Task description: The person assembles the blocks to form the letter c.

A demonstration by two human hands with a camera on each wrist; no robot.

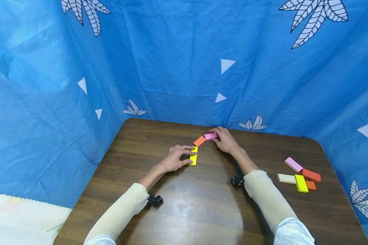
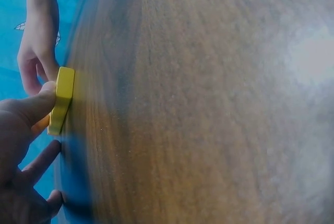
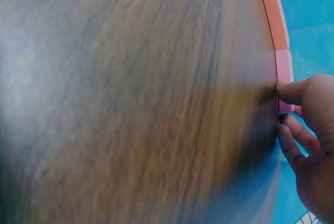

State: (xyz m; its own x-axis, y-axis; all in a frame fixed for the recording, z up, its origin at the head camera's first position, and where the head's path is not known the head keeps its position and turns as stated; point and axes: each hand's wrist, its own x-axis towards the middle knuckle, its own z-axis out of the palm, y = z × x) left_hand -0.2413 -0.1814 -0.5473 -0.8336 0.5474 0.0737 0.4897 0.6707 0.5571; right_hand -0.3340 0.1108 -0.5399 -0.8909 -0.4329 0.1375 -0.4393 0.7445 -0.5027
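Note:
Three flat wooden blocks form a bent line on the brown table: yellow [image 1: 194, 160], orange [image 1: 199, 141] in the middle, and pink [image 1: 210, 136]. My left hand [image 1: 174, 159] pinches the yellow block between thumb and fingers at the near end of the line. At the far end, the thumb and fingers of my right hand [image 1: 225, 140] pinch the pink block [image 3: 284, 70]. The orange block [image 3: 275, 18] lies between the two hands, touched by neither. In the left wrist view, the yellow block [image 2: 63, 96] partly hides the orange one.
Toward the table's right side lies a loose group of blocks: pink [image 1: 293, 164], red-orange [image 1: 311, 175], pale wood [image 1: 286, 178], yellow [image 1: 301, 183] and orange [image 1: 311, 185]. A blue patterned cloth [image 1: 178, 68] hangs behind the table [image 1: 178, 217] and along its sides.

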